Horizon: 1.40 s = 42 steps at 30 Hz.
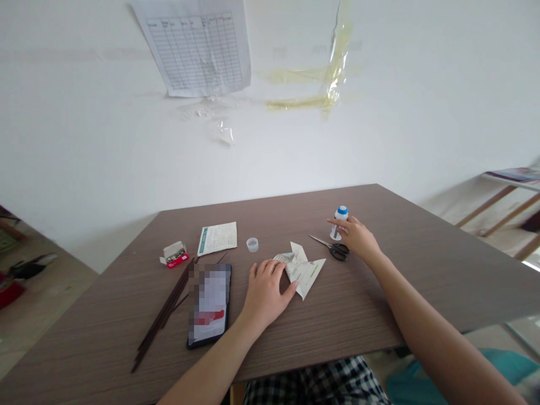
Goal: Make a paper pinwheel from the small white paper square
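Observation:
My left hand (268, 289) lies palm down on the table, fingers spread, with its fingertips and thumb at the left side of a folded printed paper (310, 274). Part of that paper is hidden under the fingers. Over on the right, my right hand (358, 237) reaches to a small white bottle with a blue cap (342, 212), which stands upright. A stretched-out finger crosses in front of the bottle; whether it touches is unclear. Black-handled scissors (338, 252) lie just in front of the bottle, blades pointing left.
A phone (215, 298) lies left of my left hand, beside dark thin sticks (162, 316). Farther back are an open small red-and-white box (175, 256) with metal pieces, a printed packet (218, 238) and a clear round cap (252, 244). The table (291, 208) meets a white wall.

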Each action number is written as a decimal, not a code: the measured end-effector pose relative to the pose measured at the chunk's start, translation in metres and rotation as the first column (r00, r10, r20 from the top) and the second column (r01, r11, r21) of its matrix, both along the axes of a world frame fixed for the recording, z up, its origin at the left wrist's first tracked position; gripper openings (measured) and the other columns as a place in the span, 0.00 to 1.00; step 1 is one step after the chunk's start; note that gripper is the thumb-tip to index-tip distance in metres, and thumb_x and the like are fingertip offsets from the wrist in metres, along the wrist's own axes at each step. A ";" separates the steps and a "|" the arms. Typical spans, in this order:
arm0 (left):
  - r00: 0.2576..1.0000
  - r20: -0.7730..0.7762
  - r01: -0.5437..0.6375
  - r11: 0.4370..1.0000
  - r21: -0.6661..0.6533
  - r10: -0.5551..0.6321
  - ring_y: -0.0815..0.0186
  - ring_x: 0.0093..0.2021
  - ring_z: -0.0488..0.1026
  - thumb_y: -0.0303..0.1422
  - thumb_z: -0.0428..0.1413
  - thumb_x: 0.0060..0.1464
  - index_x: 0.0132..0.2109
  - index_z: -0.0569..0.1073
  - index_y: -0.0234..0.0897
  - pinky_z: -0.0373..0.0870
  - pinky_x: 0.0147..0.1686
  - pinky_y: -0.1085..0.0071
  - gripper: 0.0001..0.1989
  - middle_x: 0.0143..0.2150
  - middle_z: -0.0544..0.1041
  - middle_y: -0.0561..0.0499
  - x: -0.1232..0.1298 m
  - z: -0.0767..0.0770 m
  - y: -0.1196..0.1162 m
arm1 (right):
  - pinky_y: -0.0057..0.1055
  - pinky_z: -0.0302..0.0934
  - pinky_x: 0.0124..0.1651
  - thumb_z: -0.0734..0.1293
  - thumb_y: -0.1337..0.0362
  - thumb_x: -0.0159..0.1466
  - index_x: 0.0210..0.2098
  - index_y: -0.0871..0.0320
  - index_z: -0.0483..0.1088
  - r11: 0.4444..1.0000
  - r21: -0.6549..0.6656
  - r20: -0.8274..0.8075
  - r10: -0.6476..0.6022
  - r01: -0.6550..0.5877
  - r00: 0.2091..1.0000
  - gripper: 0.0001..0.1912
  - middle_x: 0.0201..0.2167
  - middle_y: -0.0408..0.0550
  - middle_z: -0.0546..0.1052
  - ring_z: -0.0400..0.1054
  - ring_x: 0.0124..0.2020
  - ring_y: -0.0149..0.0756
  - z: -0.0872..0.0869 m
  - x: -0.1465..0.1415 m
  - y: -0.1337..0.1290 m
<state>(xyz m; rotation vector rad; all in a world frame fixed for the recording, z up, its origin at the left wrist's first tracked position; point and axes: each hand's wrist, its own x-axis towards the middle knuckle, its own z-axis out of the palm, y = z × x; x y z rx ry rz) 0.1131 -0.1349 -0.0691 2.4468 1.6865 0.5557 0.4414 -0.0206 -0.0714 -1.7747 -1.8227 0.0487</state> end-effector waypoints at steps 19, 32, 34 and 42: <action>1.000 -0.011 -0.020 0.999 -0.030 0.020 0.39 0.74 0.77 0.39 0.67 0.73 0.67 0.83 0.41 0.67 0.79 0.31 0.20 0.71 0.84 0.39 0.001 0.004 -0.001 | 0.70 0.71 0.72 0.71 0.63 0.78 0.59 0.43 0.89 0.754 0.650 -0.047 0.167 -0.097 0.985 0.16 0.74 0.59 0.75 0.70 0.72 0.64 0.008 -0.013 -0.012; 0.991 -0.053 -0.119 0.992 0.037 0.121 0.38 0.74 0.78 0.35 0.64 0.75 0.67 0.84 0.40 0.67 0.78 0.26 0.18 0.70 0.85 0.38 0.001 -0.001 0.001 | 0.48 0.79 0.62 0.83 0.66 0.71 0.46 0.53 0.90 0.580 0.135 0.053 0.805 -0.803 0.591 0.05 0.50 0.54 0.90 0.84 0.53 0.49 0.005 -0.066 -0.037; 0.990 -0.057 -0.127 0.991 0.050 0.130 0.38 0.74 0.78 0.35 0.64 0.75 0.67 0.84 0.40 0.67 0.78 0.26 0.18 0.70 0.85 0.38 0.000 -0.003 0.001 | 0.45 0.78 0.63 0.85 0.66 0.69 0.46 0.54 0.91 0.573 0.072 0.019 0.818 -0.817 0.575 0.07 0.50 0.53 0.90 0.85 0.53 0.49 0.002 -0.069 -0.038; 0.989 -0.067 -0.124 0.989 0.085 0.130 0.39 0.74 0.78 0.35 0.66 0.74 0.67 0.85 0.41 0.70 0.77 0.29 0.18 0.71 0.84 0.36 -0.001 -0.009 0.004 | 0.42 0.75 0.65 0.90 0.58 0.64 0.50 0.53 0.92 0.563 -0.108 0.014 0.825 -0.819 0.566 0.17 0.53 0.55 0.90 0.84 0.56 0.50 -0.002 -0.083 -0.039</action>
